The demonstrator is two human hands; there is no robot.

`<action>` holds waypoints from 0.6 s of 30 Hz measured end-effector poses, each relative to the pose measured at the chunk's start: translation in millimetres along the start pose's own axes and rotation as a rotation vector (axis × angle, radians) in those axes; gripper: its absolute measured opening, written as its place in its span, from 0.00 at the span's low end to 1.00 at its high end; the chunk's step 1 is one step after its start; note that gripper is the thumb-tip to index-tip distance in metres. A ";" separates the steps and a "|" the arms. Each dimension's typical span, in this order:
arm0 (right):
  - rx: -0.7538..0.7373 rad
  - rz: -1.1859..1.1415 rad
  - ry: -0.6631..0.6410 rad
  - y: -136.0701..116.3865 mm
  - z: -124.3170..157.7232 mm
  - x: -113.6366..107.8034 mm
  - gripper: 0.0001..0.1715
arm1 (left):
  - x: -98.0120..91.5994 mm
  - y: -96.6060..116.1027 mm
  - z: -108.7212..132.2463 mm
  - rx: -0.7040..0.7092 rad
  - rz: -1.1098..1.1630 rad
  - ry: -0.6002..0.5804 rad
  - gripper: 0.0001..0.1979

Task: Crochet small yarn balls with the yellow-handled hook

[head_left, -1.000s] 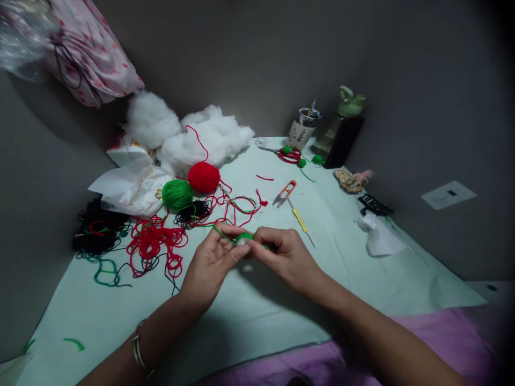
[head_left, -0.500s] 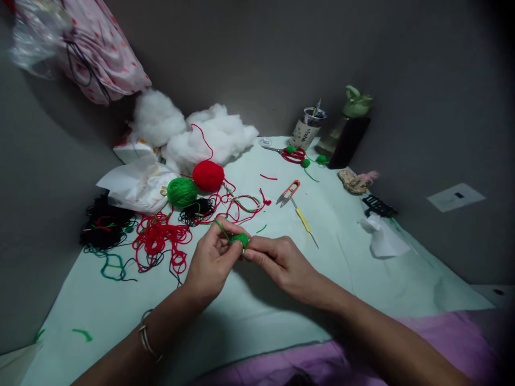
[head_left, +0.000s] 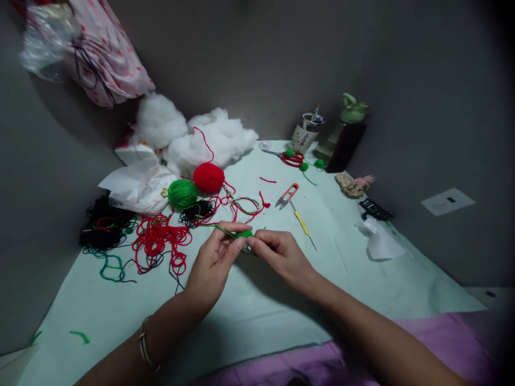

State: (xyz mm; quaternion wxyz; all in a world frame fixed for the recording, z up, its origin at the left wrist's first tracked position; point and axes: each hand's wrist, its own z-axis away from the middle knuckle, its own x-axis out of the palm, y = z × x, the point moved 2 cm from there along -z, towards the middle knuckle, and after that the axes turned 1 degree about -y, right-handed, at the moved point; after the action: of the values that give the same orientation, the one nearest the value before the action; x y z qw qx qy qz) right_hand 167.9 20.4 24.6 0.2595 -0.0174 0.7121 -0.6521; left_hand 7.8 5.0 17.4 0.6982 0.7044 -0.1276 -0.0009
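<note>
small green yarn piece (head_left: 244, 234) is held just above the pale green cloth (head_left: 120, 311), near the middle of the view, pinched from both sides by fingertips.

far left: a black yarn tangle (head_left: 102, 225) is seen at the cloth's edge, with loose red yarn (head_left: 159, 241) spread just beside it. a white plastic bag (head_left: 137, 185) lies behind these. a green yarn ball (head_left: 182, 193) and a red yarn ball (head_left: 208, 177) are set side by side, close together, in front of white stuffing (head_left: 209, 136).

centre: the left hand (head_left: 213, 262) is closed narrowly, thumb and fingers pinched on the left side of the piece; a green strand (head_left: 223, 230) is drawn from the piece up and left over its fingers. a bracelet (head_left: 144, 346) is worn on that wrist. the right hand (head_left: 281, 254) is curled, fingertips pinched on the right side of the piece. whether a tool is also held in it cannot be told.

right: orange thread snips (head_left: 287, 194) and a yellow-handled hook (head_left: 301, 222) are laid on the cloth beyond the right hand. red-handled scissors (head_left: 292, 157), a cup (head_left: 308, 131) and a dark bottle (head_left: 344, 142) are placed at the far edge. a white crumpled sheet (head_left: 378, 241) lies at the right edge.
</note>
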 end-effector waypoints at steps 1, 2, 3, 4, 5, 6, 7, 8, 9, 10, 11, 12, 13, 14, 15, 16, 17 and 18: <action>-0.010 0.020 -0.017 -0.7 0.5 0.1 0.23 | -0.8 -0.6 -1.0 -0.001 0.019 0.006 0.08; -0.019 0.044 -0.032 -1.5 1.2 0.2 0.22 | -1.7 -1.8 -2.1 -0.004 0.037 0.012 0.07; -0.030 0.072 -0.048 -2.3 2.0 0.4 0.21 | -2.7 -3.2 -3.3 -0.006 0.049 0.020 0.07; -0.046 0.100 -0.064 -3.3 3.0 0.7 0.21 | -3.8 -4.5 -4.4 -0.005 0.053 0.032 0.07; -0.066 0.129 -0.082 -4.4 4.1 1.2 0.20 | -4.8 -5.6 -5.5 -0.004 0.048 0.046 0.07; -0.087 0.156 -0.101 -5.5 5.4 1.8 0.19 | -5.6 -6.4 -6.4 -0.005 0.037 0.060 0.07; -0.108 0.181 -0.117 -6.7 6.6 2.5 0.18 | -6.2 -6.9 -7.2 -0.007 0.024 0.068 0.07; -0.123 0.200 -0.130 -7.8 7.7 3.2 0.17 | -6.4 -7.0 -7.9 -0.009 0.013 0.069 0.07; -0.130 0.214 -0.143 -8.8 8.6 4.0 0.16 | -6.4 -6.8 -8.4 -0.015 0.005 0.066 0.07; -0.128 0.219 -0.150 -9.7 9.1 4.6 0.16 | -6.1 -6.6 -8.8 -0.022 0.001 0.060 0.06; -0.119 0.216 -0.147 -10.4 9.2 4.9 0.16 | -5.8 -6.5 -8.9 -0.032 -0.001 0.052 0.06; -0.102 0.204 -0.136 -10.8 8.9 4.7 0.16 | -5.4 -6.4 -8.9 -0.045 -0.002 0.047 0.05; -0.079 0.186 -0.118 -10.9 8.1 4.1 0.16 | -4.9 -6.7 -8.8 -0.060 -0.001 0.039 0.05; -0.053 0.163 -0.098 -10.8 7.1 3.0 0.17 | -4.6 -7.1 -8.6 -0.076 0.003 0.029 0.05; -0.028 0.132 -0.078 -10.6 5.8 1.4 0.18 | -4.5 -7.7 -8.3 -0.090 0.008 0.020 0.05; -0.005 0.092 -0.060 -10.4 4.4 -0.7 0.19 | -4.6 -8.3 -7.8 -0.103 0.015 0.007 0.06; 0.021 0.045 -0.050 -10.3 3.0 -3.2 0.19 | -4.9 -8.8 -7.3 -0.116 0.025 -0.009 0.07; 0.046 -0.010 -0.044 -10.3 1.7 -5.8 0.20 | -5.5 -9.1 -6.7 -0.129 0.041 -0.027 0.07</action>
State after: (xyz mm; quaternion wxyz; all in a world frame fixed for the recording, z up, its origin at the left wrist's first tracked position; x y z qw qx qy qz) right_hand 170.4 19.4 36.3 0.2720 -0.0294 0.6910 -0.6690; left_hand 5.2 12.6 7.6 0.7402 0.6552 -0.1511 -0.0046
